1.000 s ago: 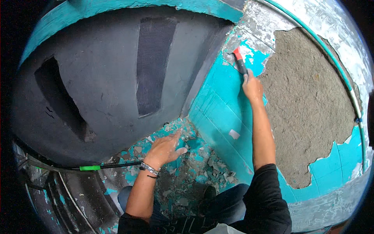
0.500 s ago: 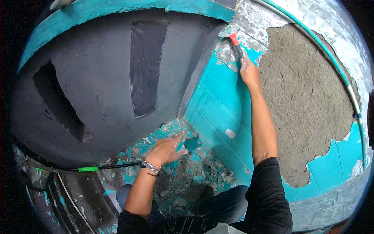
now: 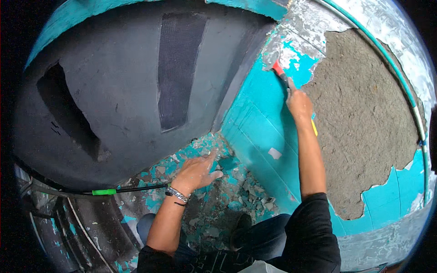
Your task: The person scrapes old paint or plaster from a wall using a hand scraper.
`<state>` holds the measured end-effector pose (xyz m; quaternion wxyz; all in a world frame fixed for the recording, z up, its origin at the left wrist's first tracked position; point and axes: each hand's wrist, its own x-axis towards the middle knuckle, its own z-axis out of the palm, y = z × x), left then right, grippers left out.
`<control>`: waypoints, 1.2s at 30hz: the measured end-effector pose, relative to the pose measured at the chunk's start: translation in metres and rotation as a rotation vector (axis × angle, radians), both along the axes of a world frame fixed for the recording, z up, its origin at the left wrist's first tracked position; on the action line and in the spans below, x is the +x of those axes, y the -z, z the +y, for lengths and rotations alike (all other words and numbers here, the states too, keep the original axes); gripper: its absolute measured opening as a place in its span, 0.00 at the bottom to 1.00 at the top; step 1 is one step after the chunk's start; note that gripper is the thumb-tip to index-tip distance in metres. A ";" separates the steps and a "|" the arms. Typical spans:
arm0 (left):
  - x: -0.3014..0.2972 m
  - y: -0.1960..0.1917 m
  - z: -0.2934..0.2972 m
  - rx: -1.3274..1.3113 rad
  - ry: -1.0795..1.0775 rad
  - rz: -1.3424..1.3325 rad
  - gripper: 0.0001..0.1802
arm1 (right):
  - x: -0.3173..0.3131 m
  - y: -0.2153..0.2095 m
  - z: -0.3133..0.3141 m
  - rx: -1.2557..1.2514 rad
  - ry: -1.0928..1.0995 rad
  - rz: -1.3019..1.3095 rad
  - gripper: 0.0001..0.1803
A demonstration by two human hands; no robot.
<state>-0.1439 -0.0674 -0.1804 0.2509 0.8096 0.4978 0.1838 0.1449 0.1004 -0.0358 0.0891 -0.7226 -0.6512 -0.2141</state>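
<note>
Your right hand (image 3: pixel 298 103) is wrapped tight around a scraper (image 3: pixel 281 72) with a red handle. You hold it up high, and its blade touches the blue wall (image 3: pixel 261 123) right where the paint is peeling to grey. Beside it, a big patch of bare rough plaster (image 3: pixel 364 118) shows. Your left hand (image 3: pixel 196 173) is open with fingers spread, resting low on the floor (image 3: pixel 214 218). Blue paint chips (image 3: pixel 248 193) lie all around it. A thin chain bracelet (image 3: pixel 176 194) sits on that wrist.
</note>
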 end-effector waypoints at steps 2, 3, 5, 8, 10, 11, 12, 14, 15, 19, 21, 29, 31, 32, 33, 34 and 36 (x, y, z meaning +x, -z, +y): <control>-0.001 0.003 0.001 -0.014 0.007 -0.010 0.41 | -0.006 -0.004 -0.002 -0.043 0.141 -0.056 0.25; -0.001 0.004 0.001 -0.003 0.010 -0.017 0.41 | -0.013 -0.006 0.001 -0.036 0.121 -0.059 0.25; 0.000 0.006 0.001 0.001 0.014 -0.031 0.41 | -0.024 -0.010 0.009 -0.041 0.036 -0.032 0.25; 0.002 0.006 0.001 0.055 0.023 -0.075 0.41 | -0.023 -0.016 0.011 -0.029 0.030 -0.056 0.23; 0.002 0.005 0.001 -0.008 0.048 -0.070 0.42 | -0.015 -0.018 0.008 -0.020 0.114 -0.049 0.22; 0.002 0.004 -0.001 0.000 0.021 -0.056 0.42 | -0.011 -0.018 0.007 0.052 0.125 -0.046 0.23; 0.002 0.003 -0.002 -0.012 0.017 -0.030 0.41 | -0.010 -0.017 0.008 0.029 0.038 -0.030 0.23; 0.002 0.001 -0.003 -0.024 0.029 0.005 0.41 | -0.007 -0.012 0.017 0.166 0.029 0.011 0.23; 0.003 0.000 -0.002 -0.013 0.030 -0.011 0.41 | -0.011 -0.005 0.026 0.152 0.017 0.010 0.23; 0.003 -0.001 -0.003 0.017 0.071 -0.061 0.41 | -0.003 0.034 0.041 -0.093 -0.042 0.013 0.23; 0.001 -0.004 -0.003 0.041 0.023 -0.049 0.41 | 0.014 0.054 0.029 -0.363 -0.097 -0.077 0.23; 0.019 -0.003 -0.017 -0.061 0.075 0.006 0.43 | 0.016 0.167 -0.155 -0.456 -0.190 1.443 0.25; 0.041 0.008 -0.028 -0.039 0.249 0.044 0.46 | -0.004 0.173 -0.179 -0.342 -0.396 1.628 0.24; 0.055 0.015 -0.036 -0.074 0.217 0.108 0.46 | -0.013 0.173 -0.188 -0.284 -0.394 1.774 0.24; 0.071 0.024 -0.046 0.003 0.262 0.020 0.46 | -0.019 0.171 -0.194 -0.230 -0.483 1.792 0.24; 0.085 0.032 -0.058 0.046 0.320 -0.041 0.46 | -0.024 0.168 -0.197 -0.158 -0.524 1.915 0.23; 0.118 0.043 -0.078 -0.210 0.218 -0.456 0.42 | -0.030 0.163 -0.200 -0.076 -0.591 2.053 0.22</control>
